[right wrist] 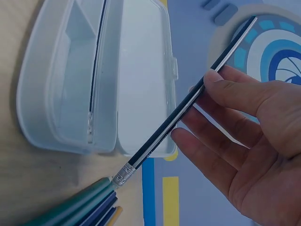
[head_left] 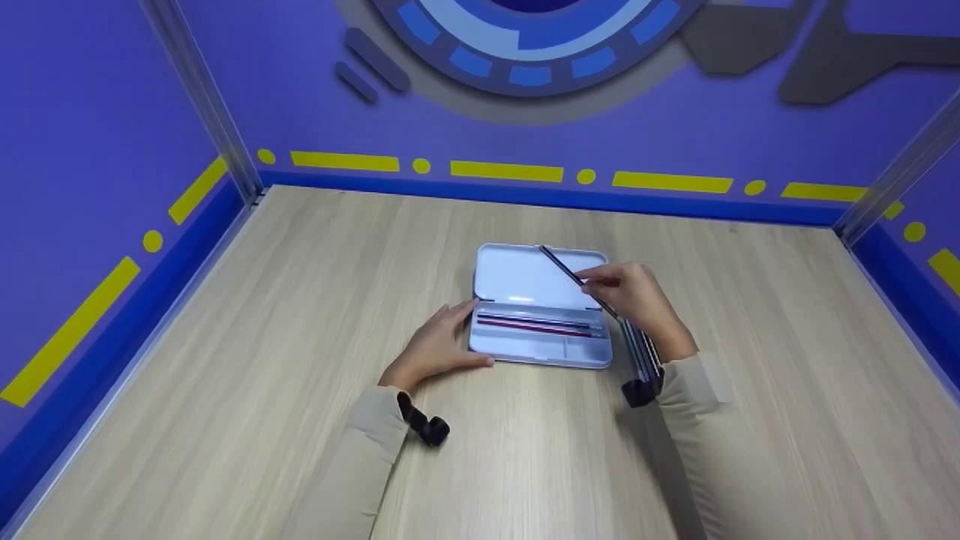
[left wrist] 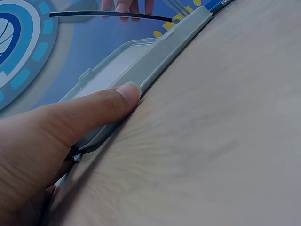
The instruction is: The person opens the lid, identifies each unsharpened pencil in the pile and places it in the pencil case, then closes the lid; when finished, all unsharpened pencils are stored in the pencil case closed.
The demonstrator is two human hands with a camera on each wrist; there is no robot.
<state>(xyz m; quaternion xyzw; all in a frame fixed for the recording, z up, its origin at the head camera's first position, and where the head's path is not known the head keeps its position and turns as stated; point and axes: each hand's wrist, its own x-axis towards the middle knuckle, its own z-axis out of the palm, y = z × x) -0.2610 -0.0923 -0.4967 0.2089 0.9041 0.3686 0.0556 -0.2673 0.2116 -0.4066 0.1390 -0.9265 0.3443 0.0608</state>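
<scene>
Right hand (head_left: 637, 296) pinching a dark pencil (head_left: 574, 277) between thumb and fingertips, held slantwise above the open lid of a pale pencil case (head_left: 525, 274). Left hand (head_left: 435, 345) relaxed, thumb laid straight along the case's near left edge, gripping nothing. Two pencils (head_left: 536, 323) lying in the case's long compartment. More pencils (head_left: 641, 349) bunched just right of the case on the wooden worktop (head_left: 225, 360).

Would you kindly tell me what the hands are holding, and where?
The right hand pinches a dark pencil mid-shaft; the left hand only steadies the open pencil case.
</scene>
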